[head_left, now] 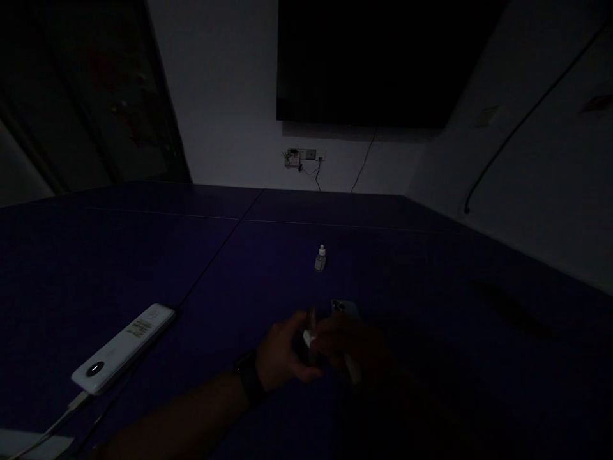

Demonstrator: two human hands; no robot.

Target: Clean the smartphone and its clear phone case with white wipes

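My left hand [282, 354], with a dark watch on its wrist, grips a thin object [312, 314] seen nearly edge-on; the dimness hides what kind it is. Against its face my right hand [342, 338] presses a small whitish piece [309, 338], soft cloth or something stiffer, I cannot tell. A pale strip [353, 368] shows below the right fingers. Just past the right hand a phone [351, 309] lies with its camera lenses up, partly covered by that hand. Farther out stands a small clear bottle [320, 262] with a white dropper-like top.
On the left lies a white power bank [125, 348] with a cable [52, 427] plugged into its near end. The dark blue table [215, 268] reaches back to a wall with sockets [306, 154] and a large black screen [378, 61]. The room is very dim.
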